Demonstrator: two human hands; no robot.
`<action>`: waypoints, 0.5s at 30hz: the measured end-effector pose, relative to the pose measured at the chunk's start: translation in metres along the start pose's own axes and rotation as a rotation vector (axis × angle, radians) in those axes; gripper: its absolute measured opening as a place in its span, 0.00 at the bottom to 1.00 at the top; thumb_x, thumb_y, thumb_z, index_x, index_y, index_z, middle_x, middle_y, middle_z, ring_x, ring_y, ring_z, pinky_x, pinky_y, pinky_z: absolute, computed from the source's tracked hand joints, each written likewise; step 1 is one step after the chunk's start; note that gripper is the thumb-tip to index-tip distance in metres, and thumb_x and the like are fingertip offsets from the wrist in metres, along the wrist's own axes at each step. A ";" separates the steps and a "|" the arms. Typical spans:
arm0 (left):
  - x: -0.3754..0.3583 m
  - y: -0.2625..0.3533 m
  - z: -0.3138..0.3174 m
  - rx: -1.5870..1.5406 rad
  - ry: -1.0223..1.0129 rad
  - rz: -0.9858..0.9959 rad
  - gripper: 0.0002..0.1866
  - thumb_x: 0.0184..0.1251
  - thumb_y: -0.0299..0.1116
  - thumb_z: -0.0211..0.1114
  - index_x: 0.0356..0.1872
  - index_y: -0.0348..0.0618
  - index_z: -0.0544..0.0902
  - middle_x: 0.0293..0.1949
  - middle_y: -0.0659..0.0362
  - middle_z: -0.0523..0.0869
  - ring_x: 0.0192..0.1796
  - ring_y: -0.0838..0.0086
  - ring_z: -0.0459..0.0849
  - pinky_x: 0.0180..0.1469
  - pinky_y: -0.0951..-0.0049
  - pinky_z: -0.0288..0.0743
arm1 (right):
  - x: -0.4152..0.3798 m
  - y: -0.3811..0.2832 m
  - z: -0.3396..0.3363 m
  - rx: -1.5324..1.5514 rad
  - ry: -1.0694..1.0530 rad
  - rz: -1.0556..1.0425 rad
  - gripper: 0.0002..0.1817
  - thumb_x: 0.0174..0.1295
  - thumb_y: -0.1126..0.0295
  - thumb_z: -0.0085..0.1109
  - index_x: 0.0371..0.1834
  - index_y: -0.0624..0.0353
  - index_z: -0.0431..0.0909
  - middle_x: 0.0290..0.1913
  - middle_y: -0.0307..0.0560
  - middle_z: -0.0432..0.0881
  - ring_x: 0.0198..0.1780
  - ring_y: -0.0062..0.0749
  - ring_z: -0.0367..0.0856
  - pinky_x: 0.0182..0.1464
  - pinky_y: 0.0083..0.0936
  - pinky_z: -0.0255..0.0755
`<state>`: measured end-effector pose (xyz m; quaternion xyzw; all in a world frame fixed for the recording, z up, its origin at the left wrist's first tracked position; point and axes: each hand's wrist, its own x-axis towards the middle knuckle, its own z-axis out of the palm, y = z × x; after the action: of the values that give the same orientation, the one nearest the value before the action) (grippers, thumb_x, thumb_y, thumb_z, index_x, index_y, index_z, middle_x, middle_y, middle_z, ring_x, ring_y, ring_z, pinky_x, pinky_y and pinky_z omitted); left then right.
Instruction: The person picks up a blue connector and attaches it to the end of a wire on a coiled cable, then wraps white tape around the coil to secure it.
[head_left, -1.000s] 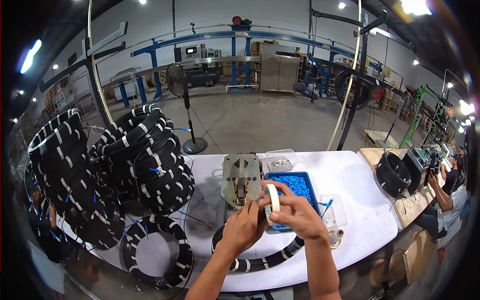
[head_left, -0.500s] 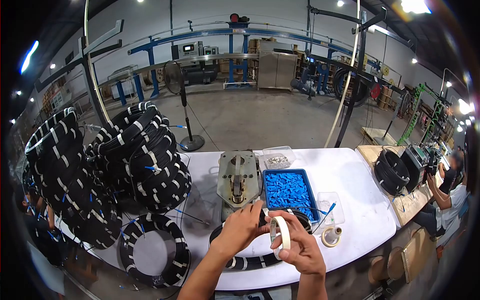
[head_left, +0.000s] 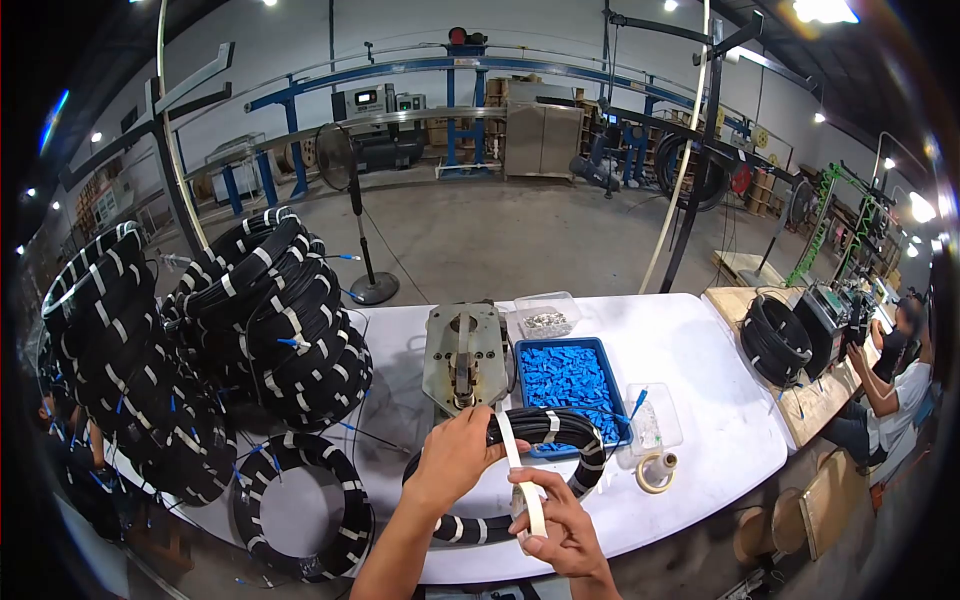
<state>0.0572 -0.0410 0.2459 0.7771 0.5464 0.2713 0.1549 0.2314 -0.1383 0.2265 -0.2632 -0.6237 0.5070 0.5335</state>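
A black cable coil (head_left: pixel 475 529) banded with white tape lies at the table's front middle. My left hand (head_left: pixel 455 455) is closed on the coil's upper left side, thumb toward the tape. My right hand (head_left: pixel 560 525) holds a roll of white tape (head_left: pixel 533 508) below it. From the roll a strip (head_left: pixel 508 440) runs up to the coil beside my left fingertips. Just beyond stands a metal press-like device (head_left: pixel 465 350). A blue tray (head_left: pixel 608 365) of blue connectors is behind the coil's right part, which overlaps the tray's front.
Tall stacks of taped coils (head_left: pixel 270 320) stand at the left, with a single coil (head_left: pixel 300 505) before them. Clear boxes (head_left: pixel 548 316) and another tape roll (head_left: pixel 656 472) sit around the tray. A person (head_left: pixel 890 385) works at the far right bench.
My right hand has moved down and slightly left with the roll, and a strip now stretches between roll and coil. The coil's near part is raised more into view. The camera view has shifted slightly.
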 end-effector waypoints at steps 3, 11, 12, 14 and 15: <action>-0.001 -0.003 -0.001 -0.039 0.011 0.027 0.30 0.54 0.51 0.76 0.47 0.37 0.77 0.39 0.45 0.85 0.43 0.46 0.85 0.44 0.52 0.77 | -0.004 0.009 -0.010 -0.015 -0.072 -0.101 0.10 0.60 0.69 0.69 0.42 0.61 0.85 0.68 0.60 0.67 0.73 0.49 0.64 0.69 0.47 0.62; -0.001 -0.013 0.004 0.013 -0.011 0.123 0.32 0.51 0.49 0.78 0.48 0.36 0.76 0.43 0.46 0.84 0.48 0.47 0.83 0.47 0.52 0.77 | -0.022 0.031 0.001 0.028 0.078 0.062 0.13 0.64 0.64 0.63 0.41 0.63 0.83 0.66 0.54 0.70 0.63 0.41 0.73 0.63 0.35 0.69; -0.001 -0.015 0.003 0.006 -0.023 0.138 0.31 0.51 0.47 0.78 0.48 0.36 0.76 0.44 0.46 0.84 0.49 0.47 0.83 0.48 0.53 0.77 | -0.020 0.035 0.001 0.054 0.095 0.052 0.14 0.65 0.63 0.62 0.40 0.64 0.82 0.65 0.53 0.71 0.62 0.40 0.74 0.62 0.34 0.70; -0.003 -0.015 -0.003 0.002 -0.019 0.156 0.29 0.52 0.42 0.78 0.49 0.35 0.74 0.45 0.45 0.83 0.49 0.46 0.82 0.49 0.52 0.77 | -0.018 0.052 0.002 0.094 0.100 0.019 0.16 0.66 0.61 0.59 0.37 0.67 0.80 0.64 0.54 0.69 0.61 0.39 0.74 0.62 0.35 0.73; -0.003 -0.013 -0.003 -0.011 -0.015 0.177 0.28 0.53 0.37 0.77 0.49 0.34 0.73 0.45 0.45 0.82 0.49 0.45 0.82 0.49 0.51 0.77 | -0.016 0.055 0.003 0.161 0.088 0.040 0.16 0.67 0.61 0.58 0.37 0.68 0.79 0.65 0.55 0.68 0.62 0.39 0.73 0.62 0.36 0.73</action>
<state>0.0444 -0.0392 0.2409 0.8236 0.4727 0.2810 0.1388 0.2213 -0.1346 0.1705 -0.2537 -0.5514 0.5540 0.5698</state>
